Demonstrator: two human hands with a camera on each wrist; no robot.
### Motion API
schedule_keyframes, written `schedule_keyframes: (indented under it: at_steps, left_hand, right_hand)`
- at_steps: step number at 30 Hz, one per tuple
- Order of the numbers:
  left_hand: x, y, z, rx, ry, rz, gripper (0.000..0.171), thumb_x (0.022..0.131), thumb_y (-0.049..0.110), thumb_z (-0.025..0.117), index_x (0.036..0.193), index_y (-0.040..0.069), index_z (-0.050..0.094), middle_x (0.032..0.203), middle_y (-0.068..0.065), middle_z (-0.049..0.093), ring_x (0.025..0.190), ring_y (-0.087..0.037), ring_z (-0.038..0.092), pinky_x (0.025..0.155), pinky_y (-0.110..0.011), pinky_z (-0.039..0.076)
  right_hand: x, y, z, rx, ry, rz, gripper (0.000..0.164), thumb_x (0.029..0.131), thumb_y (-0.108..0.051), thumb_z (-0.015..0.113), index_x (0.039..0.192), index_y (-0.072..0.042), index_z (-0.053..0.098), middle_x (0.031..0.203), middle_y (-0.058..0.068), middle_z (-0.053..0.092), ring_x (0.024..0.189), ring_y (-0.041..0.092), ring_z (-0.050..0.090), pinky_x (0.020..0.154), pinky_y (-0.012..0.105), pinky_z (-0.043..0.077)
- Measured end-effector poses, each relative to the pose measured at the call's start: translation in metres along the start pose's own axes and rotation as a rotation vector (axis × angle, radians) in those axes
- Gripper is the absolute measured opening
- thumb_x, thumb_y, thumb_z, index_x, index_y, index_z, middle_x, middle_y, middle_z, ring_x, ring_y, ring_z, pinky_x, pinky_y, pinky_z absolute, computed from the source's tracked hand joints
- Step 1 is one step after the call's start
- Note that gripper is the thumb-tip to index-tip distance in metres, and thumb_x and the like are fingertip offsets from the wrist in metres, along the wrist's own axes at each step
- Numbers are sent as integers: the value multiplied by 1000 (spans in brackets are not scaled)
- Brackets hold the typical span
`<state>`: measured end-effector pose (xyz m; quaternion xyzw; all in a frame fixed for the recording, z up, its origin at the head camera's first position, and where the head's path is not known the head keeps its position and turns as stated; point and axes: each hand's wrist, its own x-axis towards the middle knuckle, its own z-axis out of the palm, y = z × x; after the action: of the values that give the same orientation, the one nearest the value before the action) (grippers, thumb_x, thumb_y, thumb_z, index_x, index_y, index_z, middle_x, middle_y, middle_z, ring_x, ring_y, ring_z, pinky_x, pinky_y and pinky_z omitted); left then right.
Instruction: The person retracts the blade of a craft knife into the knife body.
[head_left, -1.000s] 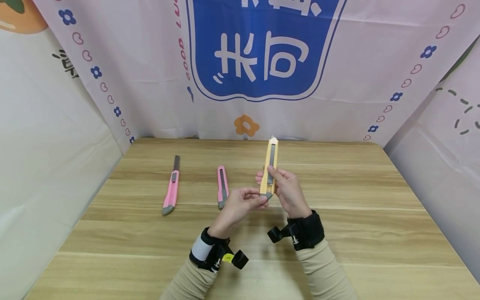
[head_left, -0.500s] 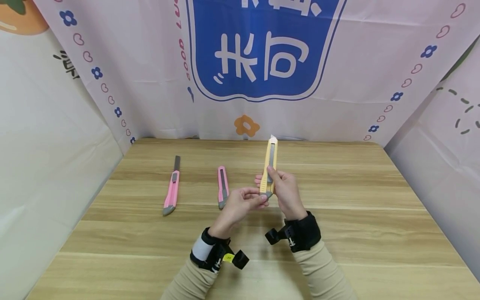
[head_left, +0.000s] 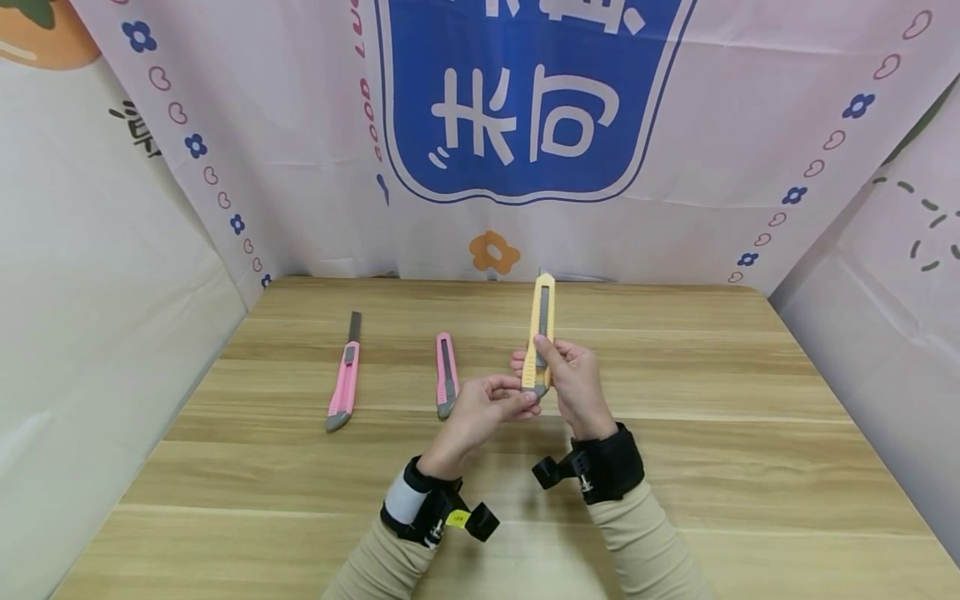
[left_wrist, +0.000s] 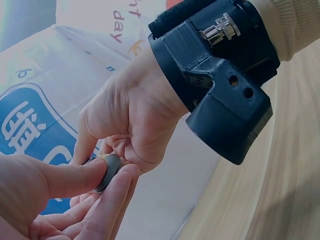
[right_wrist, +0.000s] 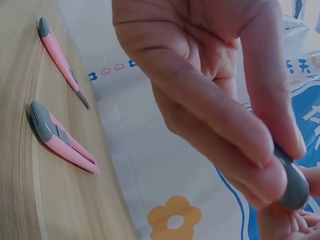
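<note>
In the head view, a yellow cutter (head_left: 543,312) was held just right of centre, tip toward the top. Its grey end was pinched by the left hand (head_left: 478,410); its body was gripped by the curled right hand (head_left: 581,387). Left of centre, a blade-out pink cutter (head_left: 344,379) and a shorter pink cutter (head_left: 446,373) were seen on the wooden table (head_left: 720,375).

On my wooden table (head_left: 750,417), one pink cutter (head_left: 345,379) (blade (head_left: 355,326) out) lies nearer the left edge than the second pink cutter (head_left: 446,375).
</note>
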<state>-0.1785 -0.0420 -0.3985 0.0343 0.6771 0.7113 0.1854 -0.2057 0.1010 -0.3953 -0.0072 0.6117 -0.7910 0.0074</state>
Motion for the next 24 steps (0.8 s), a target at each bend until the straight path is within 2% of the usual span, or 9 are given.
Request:
schedule_keyframes:
  at_steps: [8, 14, 24]
  left_hand:
    - [1, -1, 0, -4, 5, -12, 23, 90, 2, 63, 110, -9, 62, 96, -20, 74, 77, -10, 72, 92, -44, 57]
    - [0, -1, -1, 5, -2, -3, 23, 90, 3, 63, 111, -8, 63, 97, -21, 74, 77, -9, 72, 85, -35, 60]
    - [-1, 0, -1, 5, 2, -9, 23, 90, 3, 63, 110, -8, 63, 96, -20, 74, 76, -9, 72, 81, -30, 61]
  right_hand:
    - [1, 0, 0, 4, 8, 21, 40, 100, -15, 51, 117, 21, 53, 68, -9, 75, 66, 6, 72, 67, 19, 59]
    - [-1, -1, -1, 11, -12, 38, 40, 99, -13, 53, 122, 19, 52, 71, -8, 75, 71, 6, 73, 70, 19, 59]
    - [-1, -3, -2, 1, -13, 75, 38, 99, -13, 52, 123, 16, 53, 74, -7, 76, 73, 7, 74, 72, 20, 60]
